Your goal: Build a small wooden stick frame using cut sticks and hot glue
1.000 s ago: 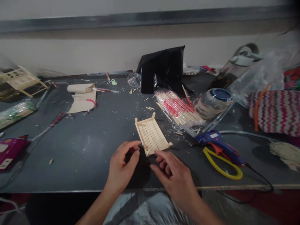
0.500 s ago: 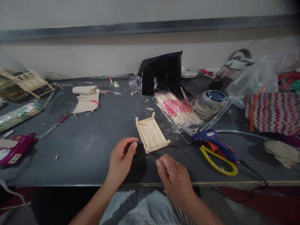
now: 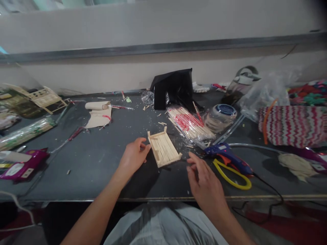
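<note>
A small rectangular piece made of pale wooden sticks lies on the dark table, with short posts at its corners. Close to its left edge is my left hand, fingers curled and apart, holding nothing that I can see. On the other side, my right hand hovers over the table with its fingers spread and nothing in them. A blue hot glue gun with an orange trigger lies just to the right of that hand, beside a yellow loop-shaped handle.
Behind the stick piece lie a plastic bag of wooden sticks and a black folded object. A clear jar and a zigzag-patterned pouch are at right. A beige cloth roll and purple packet lie at left.
My right hand has moved right, away from the stick piece, and its pinched fingers have spread. My left hand has come closer to the piece's left edge. The view has tilted up slightly.
</note>
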Demonstrator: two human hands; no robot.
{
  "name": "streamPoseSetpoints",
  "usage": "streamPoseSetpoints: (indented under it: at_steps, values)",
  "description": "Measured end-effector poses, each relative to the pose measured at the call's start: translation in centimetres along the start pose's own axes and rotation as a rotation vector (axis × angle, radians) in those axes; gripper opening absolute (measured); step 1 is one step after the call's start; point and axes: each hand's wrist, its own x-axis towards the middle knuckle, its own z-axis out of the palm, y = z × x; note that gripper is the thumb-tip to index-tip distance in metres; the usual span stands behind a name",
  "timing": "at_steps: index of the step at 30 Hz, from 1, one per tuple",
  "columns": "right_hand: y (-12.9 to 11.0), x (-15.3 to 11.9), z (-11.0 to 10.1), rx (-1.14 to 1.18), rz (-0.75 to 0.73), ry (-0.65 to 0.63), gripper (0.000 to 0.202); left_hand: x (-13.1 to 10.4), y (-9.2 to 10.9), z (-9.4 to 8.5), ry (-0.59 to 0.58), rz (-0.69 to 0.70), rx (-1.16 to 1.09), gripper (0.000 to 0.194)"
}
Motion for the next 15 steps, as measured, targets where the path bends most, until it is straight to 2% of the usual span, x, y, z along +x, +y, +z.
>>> streamPoseSetpoints:
  at_steps: [4, 8, 15]
  values:
    - [0.1, 1.1, 0.9, -0.088, -0.003, -0.086, 0.04, 1.1, 0.8, 0.3, -0.017, -0.038, 0.078, 0.029]
    - [-0.4, 1.9, 1.0, -0.15, -0.014, -0.183, 0.037, 1.8, 0.9, 0.7, -0.049, -0.083, 0.138, 0.029]
    - [-0.5, 2.2, 0.9, -0.155, -0.059, -0.191, 0.028, 2.3, 1.4, 1.1, -0.069, -0.063, 0.244, 0.032]
